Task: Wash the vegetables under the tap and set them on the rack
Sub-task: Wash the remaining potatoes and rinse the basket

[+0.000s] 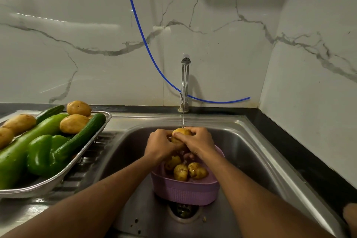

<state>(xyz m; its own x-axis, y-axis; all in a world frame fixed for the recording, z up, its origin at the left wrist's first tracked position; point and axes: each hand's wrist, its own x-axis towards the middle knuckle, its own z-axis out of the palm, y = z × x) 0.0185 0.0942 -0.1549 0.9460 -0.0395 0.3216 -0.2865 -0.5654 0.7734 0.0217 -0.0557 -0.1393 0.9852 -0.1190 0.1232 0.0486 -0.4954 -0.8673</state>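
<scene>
A yellow potato [181,132] is under the thin stream of water from the chrome tap [184,83]. My left hand [161,144] and my right hand [199,141] both grip it from either side, above the sink. Below my hands stands a purple plastic basket [185,191] with three wet potatoes [180,172] in it. On the left a metal rack tray [58,177] holds several potatoes [74,123], two cucumbers [81,137], a green bell pepper [43,152] and a long pale green gourd [19,147].
The steel sink [251,152] has its drain [183,211] just in front of the basket. A blue hose [143,35] hangs along the marble wall behind the tap. A black counter edge [299,152] runs on the right.
</scene>
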